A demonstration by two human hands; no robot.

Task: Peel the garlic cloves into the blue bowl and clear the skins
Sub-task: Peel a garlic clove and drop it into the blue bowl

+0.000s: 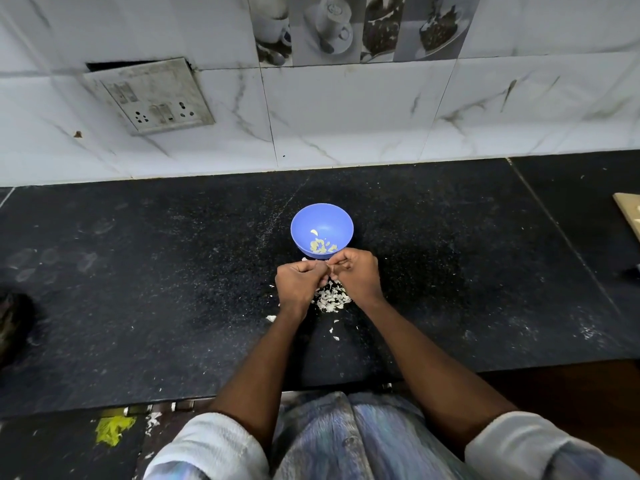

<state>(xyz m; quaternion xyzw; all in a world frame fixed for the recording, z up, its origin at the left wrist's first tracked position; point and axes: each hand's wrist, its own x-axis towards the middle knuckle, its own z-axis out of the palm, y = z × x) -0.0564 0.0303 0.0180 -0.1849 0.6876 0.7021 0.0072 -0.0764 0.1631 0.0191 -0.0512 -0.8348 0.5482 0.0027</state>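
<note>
You are holding both hands together just on your side of the blue bowl (321, 230), knuckles up. The fingers of your left hand (300, 283) are curling inward, and the fingers of your right hand (356, 273) are curling the same way, so the 2 sets of fingertips are meeting at one spot between the hands. Something small is showing there, pinched where the fingertips touch, but it is too tiny to tell whether it is a clove or a scrap of skin, and which hand is truly gripping it cannot be told.

The bowl is sitting just beyond your fingertips on the black counter (138, 271), its near rim almost touching your right knuckles. Peeled garlic cloves (320, 244) are lying in its bottom, toward the side nearest your fingers.

The pile of skins (330, 297) is lying directly below your fingers, between your 2 wrists, partly hidden by them. A few loose flakes (334, 330) are scattering on the counter nearer to you than your fingers, and 1 is lying beside your left wrist.
</note>
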